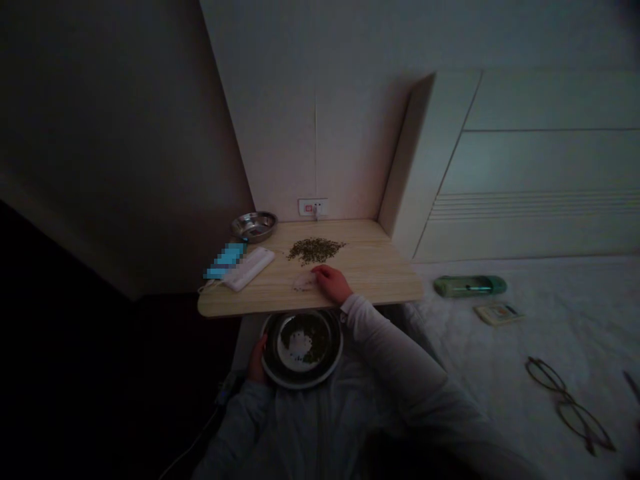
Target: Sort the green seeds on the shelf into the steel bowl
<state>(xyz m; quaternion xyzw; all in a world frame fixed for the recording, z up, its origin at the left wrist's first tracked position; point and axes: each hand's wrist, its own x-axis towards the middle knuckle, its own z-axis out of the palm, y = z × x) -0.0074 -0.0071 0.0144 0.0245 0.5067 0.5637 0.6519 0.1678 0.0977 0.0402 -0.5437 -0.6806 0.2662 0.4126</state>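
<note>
Grey right sleeve (410, 377) | left hand (257, 361) grips bowl (301, 385) | right hand (333, 283) near grains (316, 251) (grasp: cannot tell)

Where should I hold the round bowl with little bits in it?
Probably grip the round bowl by its rim, one hand each side. The left hand is at its left edge, so come from the right to the opposite edge. It's wide, open on top, and holds loose greenish bits.

On the table (383, 267), the seed pile (316, 251) lies right of a bowl (266, 233).
</note>
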